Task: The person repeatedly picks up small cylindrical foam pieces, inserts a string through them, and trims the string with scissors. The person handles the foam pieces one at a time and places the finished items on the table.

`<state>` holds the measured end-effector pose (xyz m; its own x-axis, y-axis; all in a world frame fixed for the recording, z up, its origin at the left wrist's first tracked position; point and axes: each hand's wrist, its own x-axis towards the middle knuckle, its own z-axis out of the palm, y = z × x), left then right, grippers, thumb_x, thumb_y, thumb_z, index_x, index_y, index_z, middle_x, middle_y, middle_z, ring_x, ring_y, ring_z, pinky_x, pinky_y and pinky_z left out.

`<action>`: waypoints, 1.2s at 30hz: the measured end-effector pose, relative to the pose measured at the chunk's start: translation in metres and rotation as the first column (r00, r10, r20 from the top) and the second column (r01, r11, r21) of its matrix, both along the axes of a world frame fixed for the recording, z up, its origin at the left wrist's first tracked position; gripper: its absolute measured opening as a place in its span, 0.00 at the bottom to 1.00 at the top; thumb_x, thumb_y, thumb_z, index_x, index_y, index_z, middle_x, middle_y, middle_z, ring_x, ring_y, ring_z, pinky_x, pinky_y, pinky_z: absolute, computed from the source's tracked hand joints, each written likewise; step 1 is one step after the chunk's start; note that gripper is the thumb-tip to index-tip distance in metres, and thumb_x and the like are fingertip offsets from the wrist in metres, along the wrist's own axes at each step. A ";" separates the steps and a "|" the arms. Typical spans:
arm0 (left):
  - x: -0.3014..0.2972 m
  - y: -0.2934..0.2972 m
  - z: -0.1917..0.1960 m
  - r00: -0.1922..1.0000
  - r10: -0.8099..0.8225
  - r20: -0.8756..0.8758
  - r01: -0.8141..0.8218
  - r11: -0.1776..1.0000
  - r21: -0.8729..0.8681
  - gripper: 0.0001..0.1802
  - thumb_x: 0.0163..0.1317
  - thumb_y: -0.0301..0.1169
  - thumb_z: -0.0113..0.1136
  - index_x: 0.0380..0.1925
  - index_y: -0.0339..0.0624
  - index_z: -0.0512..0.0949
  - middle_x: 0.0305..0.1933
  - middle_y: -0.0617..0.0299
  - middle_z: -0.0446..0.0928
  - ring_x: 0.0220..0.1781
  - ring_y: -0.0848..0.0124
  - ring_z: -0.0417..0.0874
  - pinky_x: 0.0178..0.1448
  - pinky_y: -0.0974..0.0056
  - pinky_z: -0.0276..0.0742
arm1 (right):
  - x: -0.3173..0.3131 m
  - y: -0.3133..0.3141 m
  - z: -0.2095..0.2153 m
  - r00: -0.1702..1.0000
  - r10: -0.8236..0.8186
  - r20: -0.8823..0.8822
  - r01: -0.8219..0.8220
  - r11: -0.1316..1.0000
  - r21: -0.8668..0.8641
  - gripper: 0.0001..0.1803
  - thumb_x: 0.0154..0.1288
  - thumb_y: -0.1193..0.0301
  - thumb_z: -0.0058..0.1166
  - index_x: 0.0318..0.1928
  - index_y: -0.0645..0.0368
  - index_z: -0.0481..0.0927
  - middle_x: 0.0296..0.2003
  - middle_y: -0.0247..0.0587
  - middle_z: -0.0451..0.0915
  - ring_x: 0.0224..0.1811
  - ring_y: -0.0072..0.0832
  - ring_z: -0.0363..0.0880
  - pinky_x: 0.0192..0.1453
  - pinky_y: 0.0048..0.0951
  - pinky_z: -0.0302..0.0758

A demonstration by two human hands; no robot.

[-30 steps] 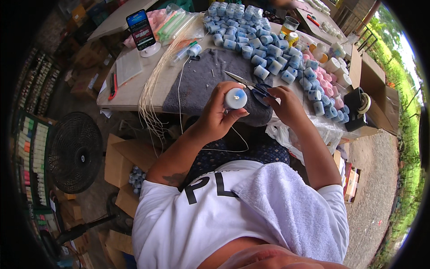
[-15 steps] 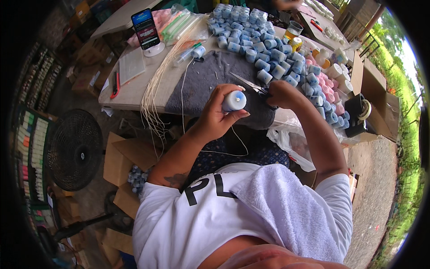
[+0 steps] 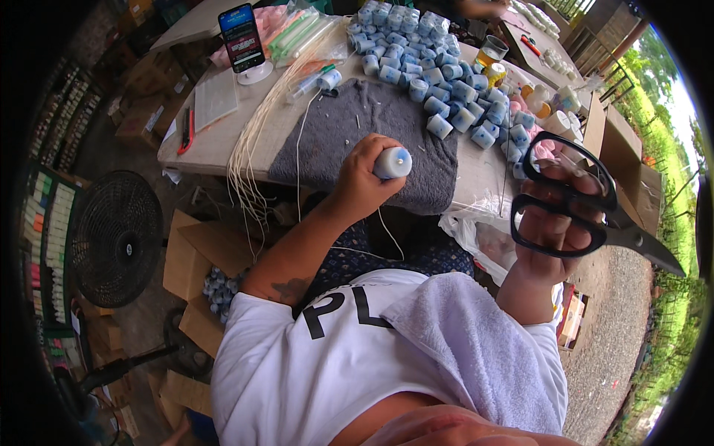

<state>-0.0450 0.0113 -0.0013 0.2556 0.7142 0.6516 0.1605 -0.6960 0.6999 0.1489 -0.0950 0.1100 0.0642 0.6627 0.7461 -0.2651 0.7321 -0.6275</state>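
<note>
Over the front of the grey cloth [image 3: 305,160], my left hand [image 3: 364,172] is wrapped round a white and blue pillar candle [image 3: 393,163]; a short wick stub shows at the middle of its end. My right hand [image 3: 550,227] is raised on the right, close to the camera, with black-handled scissors [image 3: 631,239]. Some of its fingers show through the handle loops, and the blades point right, away from the candle. A bundle of cream wick cords [image 3: 256,141] hangs over the table's front edge, left of the cloth.
Many blue and white candles [image 3: 416,70] cover the back of the table, with pink ones [image 3: 545,149] at right. A phone [image 3: 242,39] stands by a red cutter [image 3: 186,132]. An open carton [image 3: 182,253] and a black fan [image 3: 117,238] stand at left. Someone's arm shows at the far side.
My right hand has swung from the cloth out to the right and up, carrying the scissors toward the camera. My left hand keeps the candle, its fingers now closer round it.
</note>
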 end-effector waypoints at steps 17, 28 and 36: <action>0.016 -0.005 0.014 1.000 -0.003 -0.019 0.004 0.998 0.056 0.19 0.42 0.20 0.68 0.36 0.40 0.74 0.36 0.55 0.75 0.39 0.56 0.79 0.44 0.57 0.76 | -0.017 0.011 -0.047 0.958 0.000 0.285 0.050 0.984 -0.168 0.19 0.67 0.81 0.48 0.57 0.60 0.63 0.48 0.48 0.75 0.45 0.26 0.77 0.49 0.25 0.73; 0.017 -0.009 0.011 1.000 0.018 0.009 -0.019 0.994 0.105 0.17 0.42 0.21 0.68 0.34 0.41 0.74 0.34 0.56 0.74 0.36 0.56 0.79 0.42 0.57 0.76 | -0.017 0.006 -0.037 0.980 0.191 0.051 -0.186 0.978 -0.089 0.20 0.68 0.83 0.43 0.58 0.63 0.61 0.51 0.47 0.74 0.52 0.27 0.75 0.54 0.23 0.70; 0.019 -0.007 0.021 1.000 -0.011 0.029 0.008 0.994 0.107 0.17 0.41 0.22 0.69 0.32 0.40 0.74 0.33 0.55 0.75 0.37 0.57 0.80 0.41 0.57 0.75 | -0.022 0.013 -0.049 0.877 0.286 0.387 -0.097 0.893 -0.440 0.17 0.71 0.80 0.38 0.59 0.61 0.59 0.50 0.49 0.74 0.43 0.25 0.75 0.46 0.25 0.73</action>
